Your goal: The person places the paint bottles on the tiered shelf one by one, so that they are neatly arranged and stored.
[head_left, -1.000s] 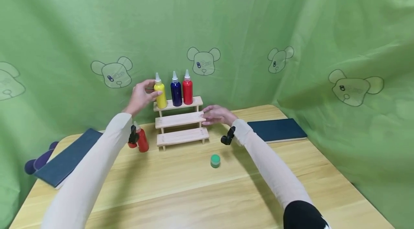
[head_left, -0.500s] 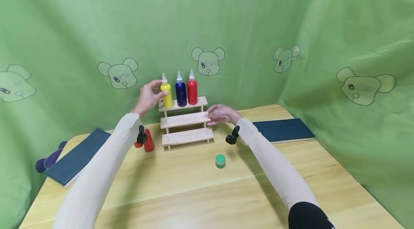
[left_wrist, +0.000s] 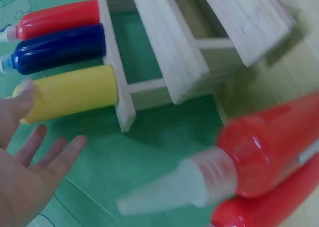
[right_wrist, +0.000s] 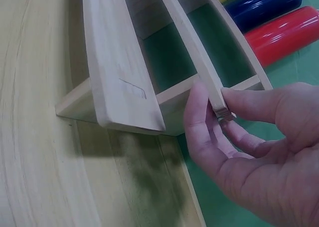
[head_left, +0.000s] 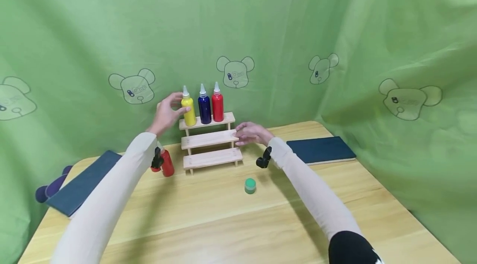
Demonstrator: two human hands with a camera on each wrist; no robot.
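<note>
A three-step wooden display stand [head_left: 212, 158] stands on the table with a yellow squeeze bottle [head_left: 189, 111], a dark blue one [head_left: 204, 110] and a red one [head_left: 218, 106] upright along its top step. My left hand [head_left: 166, 114] is beside the yellow bottle; the left wrist view shows its fingers [left_wrist: 67, 154] spread and apart from the bottle, while the thumb overlaps the bottle's neck end. At the right end of the middle step, my right hand [right_wrist: 244, 142] pinches the board between thumb and fingers. Both lower steps carry nothing.
Two more red bottles [left_wrist: 269, 147] stand left of the stand, partly hidden by my left wrist. A small green-lidded jar [head_left: 250, 185] sits in front. Dark blue books [head_left: 321, 150] lie on both sides, a purple object [head_left: 55, 185] at far left. Green curtain hangs behind.
The head view shifts slightly right and back again. My left hand's fingers look a little looser beside the yellow bottle. My right hand keeps its hold on the stand; the bottles stay put.
</note>
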